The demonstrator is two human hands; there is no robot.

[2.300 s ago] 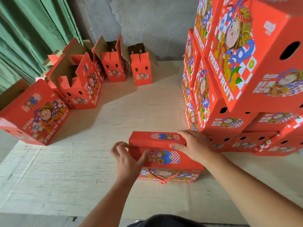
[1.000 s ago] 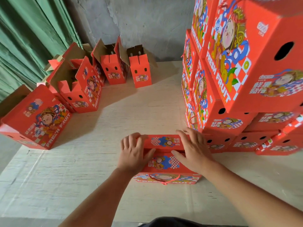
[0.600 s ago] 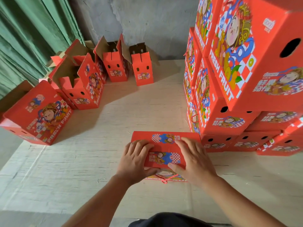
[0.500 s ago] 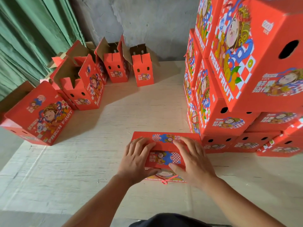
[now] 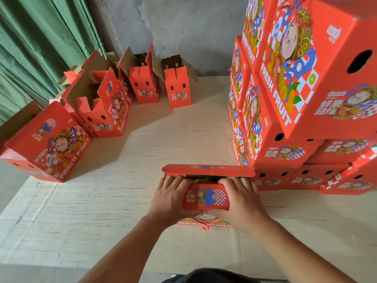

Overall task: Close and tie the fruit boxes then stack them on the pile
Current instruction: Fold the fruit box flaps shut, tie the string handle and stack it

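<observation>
- Head view: my left hand (image 5: 170,198) and right hand (image 5: 242,199) grip the near flap (image 5: 206,198) of a red fruit box (image 5: 208,172) standing on the pale counter (image 5: 122,201) right in front of me.
- The fingers (image 5: 175,179) of both hands curl over the flap's top edge into the opening, thumbs under its lower edge, so each hand is clasped on the flap.
- The box's far flap (image 5: 208,170) lies roughly level above the fingers; a dark gap with something yellow shows between the two flaps.
- A red cord handle (image 5: 206,223) hangs on the box's front, below my hands.
- The pile of closed boxes (image 5: 285,119) rises at right, its lowest row just beside the box I hold.
- Open boxes (image 5: 142,86) with raised flaps line the far left by a green curtain (image 5: 40,48); one closed box (image 5: 51,144) stands tilted nearest the left edge.
</observation>
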